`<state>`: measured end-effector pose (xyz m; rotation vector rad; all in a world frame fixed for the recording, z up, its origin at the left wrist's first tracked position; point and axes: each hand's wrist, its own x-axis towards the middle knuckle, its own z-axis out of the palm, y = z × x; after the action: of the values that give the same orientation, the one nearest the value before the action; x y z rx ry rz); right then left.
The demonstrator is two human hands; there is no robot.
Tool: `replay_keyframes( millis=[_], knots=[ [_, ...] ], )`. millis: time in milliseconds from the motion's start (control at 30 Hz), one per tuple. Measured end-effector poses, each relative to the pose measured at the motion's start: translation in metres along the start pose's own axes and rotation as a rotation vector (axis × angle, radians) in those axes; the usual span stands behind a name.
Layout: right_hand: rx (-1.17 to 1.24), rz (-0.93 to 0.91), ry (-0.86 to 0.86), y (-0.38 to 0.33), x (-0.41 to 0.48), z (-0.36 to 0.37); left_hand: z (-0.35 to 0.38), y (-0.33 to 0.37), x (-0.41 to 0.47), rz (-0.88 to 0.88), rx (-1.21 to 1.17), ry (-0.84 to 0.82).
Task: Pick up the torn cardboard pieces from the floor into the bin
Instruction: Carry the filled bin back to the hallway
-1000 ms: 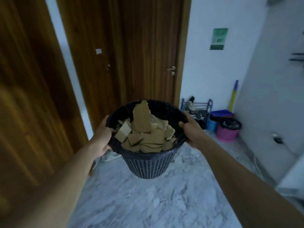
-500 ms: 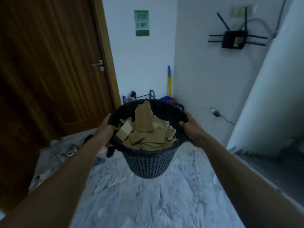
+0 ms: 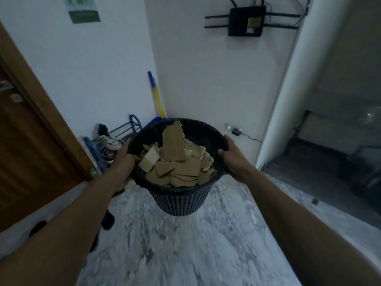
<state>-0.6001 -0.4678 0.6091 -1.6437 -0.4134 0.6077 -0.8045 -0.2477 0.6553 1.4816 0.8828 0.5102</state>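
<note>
Over marble floor (image 3: 185,254), left hand (image 3: 123,159) and right hand (image 3: 233,157) hold bin (image 3: 181,201) upright.

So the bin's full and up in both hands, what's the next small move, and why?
Probably lower the bin onto the marble floor. The left hand and right hand grip its rim, holding it in the air; cardboard pieces fill it, and no loose pieces show on the floor in view.
</note>
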Motion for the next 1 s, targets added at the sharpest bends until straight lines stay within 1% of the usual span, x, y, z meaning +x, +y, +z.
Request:
replay_keyframes(
  millis=[200,333,433,467,600,700,800,1000],
  knots=[
    [0.076,0.088,0.274,0.053,0.102,0.006,0.060,-0.037,0.179,0.006,0.085,-0.162],
    [0.083,0.155,0.423,0.102,0.159,-0.008,0.114,-0.064,0.260,-0.007,0.178,-0.297],
    [0.073,0.215,0.519,0.146,0.209,-0.025,0.167,-0.101,0.325,-0.010,0.208,-0.399],
    [0.072,0.229,0.545,0.164,0.228,-0.032,0.185,-0.117,0.349,-0.016,0.226,-0.428],
    [0.040,0.283,0.617,0.244,0.315,-0.054,0.255,-0.191,0.452,-0.080,0.303,-0.462],
    [0.027,0.318,0.666,0.311,0.382,-0.070,0.313,-0.256,0.524,-0.109,0.309,-0.480],
    [0.028,0.323,0.716,0.386,0.448,-0.088,0.370,-0.326,0.587,-0.102,0.303,-0.489],
    [-0.001,0.315,0.828,0.535,0.558,-0.114,0.461,-0.465,0.691,-0.059,0.311,-0.521]
  ],
)
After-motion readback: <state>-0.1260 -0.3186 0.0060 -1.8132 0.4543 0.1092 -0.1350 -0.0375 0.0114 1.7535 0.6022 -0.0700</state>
